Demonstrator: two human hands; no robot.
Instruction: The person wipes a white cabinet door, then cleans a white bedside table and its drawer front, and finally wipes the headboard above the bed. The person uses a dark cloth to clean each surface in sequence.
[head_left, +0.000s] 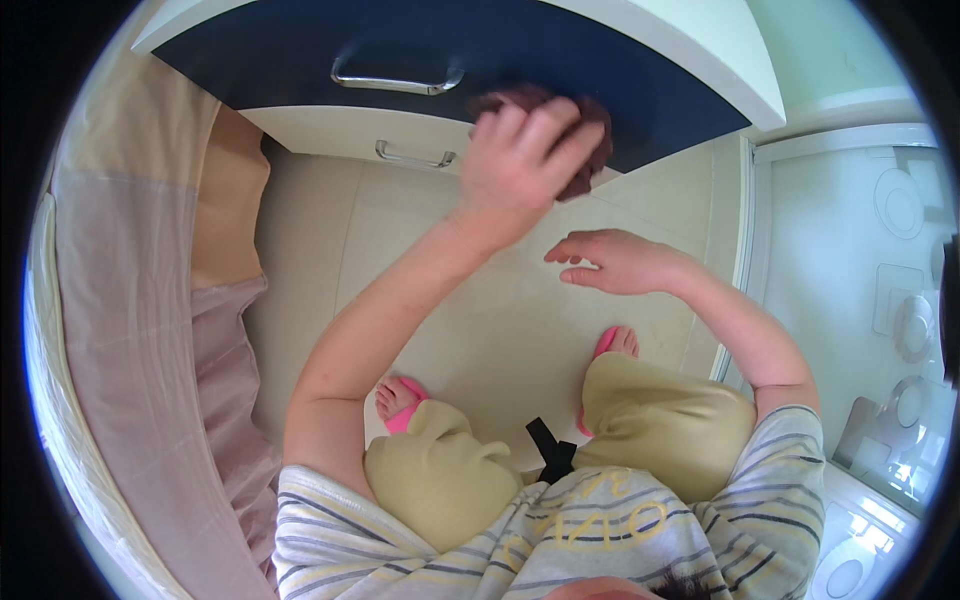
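My left hand (529, 154) presses a dark reddish-brown cloth (596, 154) against the dark blue drawer front (637, 75) of a white-framed cabinet. The cloth is bunched under my fingers, and both look slightly blurred. To the left of that hand, a chrome bar handle (397, 82) is fixed to the blue front. My right hand (619, 262) hovers in the air, below and to the right of the cloth. Nothing is in it, and its thumb stands apart from the loosely curved fingers.
A cream lower front (337, 133) carries a smaller chrome handle (415, 156). Pinkish fabric (127, 247) drapes along the left. A glossy white-framed panel (817, 262) with circular patterns stands at the right. Pale floor tiles (465, 322) lie under my feet in pink slippers (405, 412).
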